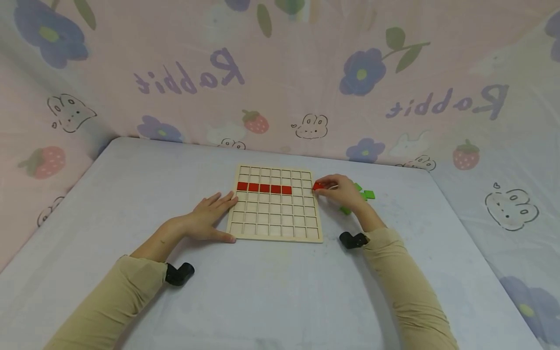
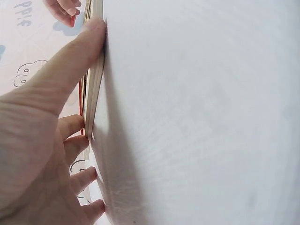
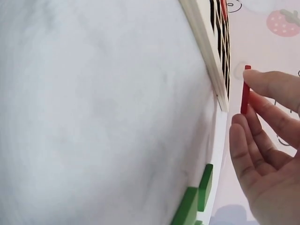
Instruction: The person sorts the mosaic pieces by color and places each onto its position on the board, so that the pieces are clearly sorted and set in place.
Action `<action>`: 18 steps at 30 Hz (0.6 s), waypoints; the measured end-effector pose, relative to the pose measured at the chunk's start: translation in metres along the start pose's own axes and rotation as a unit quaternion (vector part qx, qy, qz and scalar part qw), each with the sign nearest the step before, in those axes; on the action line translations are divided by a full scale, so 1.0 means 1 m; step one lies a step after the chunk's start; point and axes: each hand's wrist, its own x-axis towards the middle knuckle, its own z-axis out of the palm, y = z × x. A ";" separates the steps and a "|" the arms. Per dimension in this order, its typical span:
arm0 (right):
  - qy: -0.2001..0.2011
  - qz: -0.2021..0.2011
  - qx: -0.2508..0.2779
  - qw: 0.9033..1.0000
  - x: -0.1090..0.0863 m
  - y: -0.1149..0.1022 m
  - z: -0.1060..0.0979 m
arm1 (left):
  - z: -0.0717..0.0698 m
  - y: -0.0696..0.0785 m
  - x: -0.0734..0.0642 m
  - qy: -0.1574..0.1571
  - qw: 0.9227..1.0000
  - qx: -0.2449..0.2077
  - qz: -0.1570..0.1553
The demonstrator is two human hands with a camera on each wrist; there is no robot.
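A pale wooden grid board (image 1: pixel 274 212) lies on the white table, with a row of several red square tiles (image 1: pixel 264 188) set in its upper cells. My left hand (image 1: pixel 205 217) rests at the board's left side, fingers spread, thumb at the near left corner; the left wrist view shows the thumb (image 2: pixel 70 65) against the board's edge. Just off the board's right edge, my right hand (image 1: pixel 343 192) pinches one red tile (image 3: pixel 246 89) between thumb and fingers. In the right wrist view that tile stands on edge, above table level.
Several green tiles (image 1: pixel 369 194) lie loose on the table right of the board, partly behind the right hand. Black wrist devices (image 1: pixel 179 274) show at both sleeves. A patterned cloth (image 1: pixel 280 73) hangs behind the table (image 1: pixel 271 291).
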 end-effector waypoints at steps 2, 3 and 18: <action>-0.004 -0.006 0.001 1.000 0.001 -0.003 0.001 | -0.001 0.001 0.000 -0.001 1.000 -0.001 -0.001; -0.006 -0.010 0.003 1.000 0.001 -0.004 0.001 | -0.001 0.002 0.000 -0.001 1.000 0.000 -0.002; -0.029 -0.024 -0.031 0.999 0.009 -0.019 0.010 | -0.001 0.001 0.001 -0.004 1.000 0.005 -0.007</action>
